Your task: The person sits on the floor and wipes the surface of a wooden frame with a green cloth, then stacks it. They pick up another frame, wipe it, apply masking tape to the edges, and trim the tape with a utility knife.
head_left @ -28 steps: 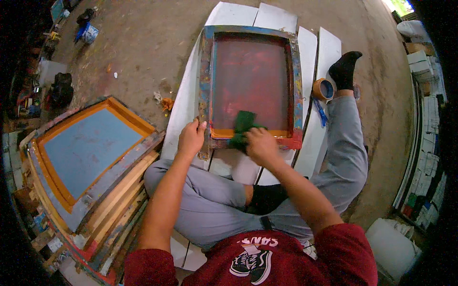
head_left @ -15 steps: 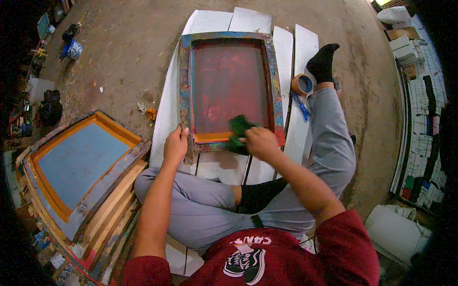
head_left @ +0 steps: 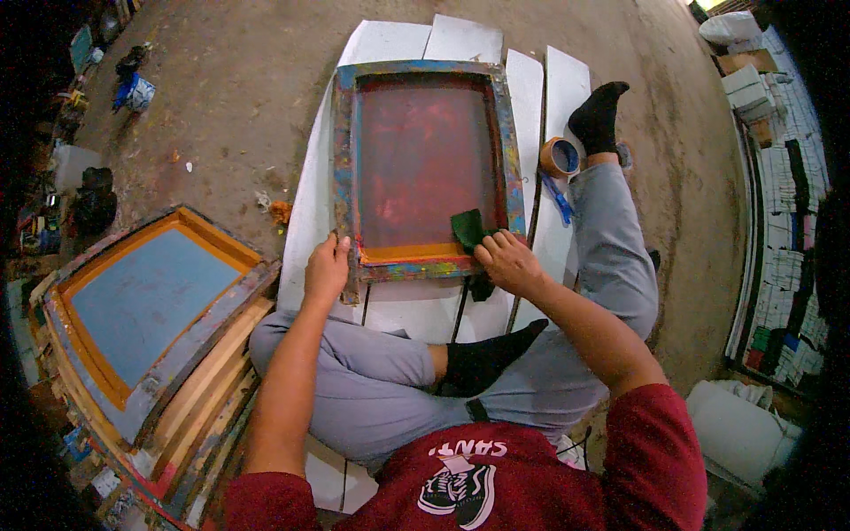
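Observation:
In front of me a paint-stained screen printing frame [head_left: 416, 272] lies flat on white boards, its mesh [head_left: 421, 159] smeared with red. My left hand [head_left: 328, 268] grips the frame's near left corner, thumb on top. A dark green cloth [head_left: 467, 230] is pinched in my right hand [head_left: 511, 263] at the near right corner. Part of the cloth rests over the mesh's corner, and a dark end hangs past the frame's near edge. The fingers hide the middle of the cloth.
Left of me, a second screen frame [head_left: 155, 301] with blue-grey mesh tops a stack of wooden frames [head_left: 208, 389]. On the white boards [head_left: 562, 97] at right are a tape roll [head_left: 560, 157] and a blue tool [head_left: 558, 200], beside my outstretched leg. White stacked goods [head_left: 779, 203] line the far right.
My right hand has moved right along the frame's near edge, taking the green cloth to the corner. The left hand keeps its place on the frame.

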`<state>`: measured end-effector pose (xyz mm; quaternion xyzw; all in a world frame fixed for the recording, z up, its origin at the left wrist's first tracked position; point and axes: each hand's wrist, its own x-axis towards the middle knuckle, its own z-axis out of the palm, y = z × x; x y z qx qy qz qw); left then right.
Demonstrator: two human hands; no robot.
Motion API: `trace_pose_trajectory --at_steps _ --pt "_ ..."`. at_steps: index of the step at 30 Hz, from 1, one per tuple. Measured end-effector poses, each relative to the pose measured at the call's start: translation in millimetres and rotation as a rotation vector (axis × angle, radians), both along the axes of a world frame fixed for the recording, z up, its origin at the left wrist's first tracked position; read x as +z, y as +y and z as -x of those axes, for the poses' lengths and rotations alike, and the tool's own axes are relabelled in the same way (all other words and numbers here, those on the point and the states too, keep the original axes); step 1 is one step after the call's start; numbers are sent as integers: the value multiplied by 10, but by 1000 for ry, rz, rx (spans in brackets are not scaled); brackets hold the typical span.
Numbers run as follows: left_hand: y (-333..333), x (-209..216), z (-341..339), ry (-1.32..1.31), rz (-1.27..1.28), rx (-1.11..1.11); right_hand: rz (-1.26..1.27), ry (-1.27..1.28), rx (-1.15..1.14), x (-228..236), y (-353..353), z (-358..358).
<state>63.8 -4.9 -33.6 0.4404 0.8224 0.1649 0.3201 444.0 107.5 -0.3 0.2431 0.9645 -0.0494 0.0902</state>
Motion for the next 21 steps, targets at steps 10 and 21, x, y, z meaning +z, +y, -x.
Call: trace_pose_trajectory --at_steps 10,21 --pt "-43 14 -50 58 -47 15 151 256 -92 -249 -310 729" --pt "-56 1 -37 48 -69 10 390 200 -208 35 -557 1722"
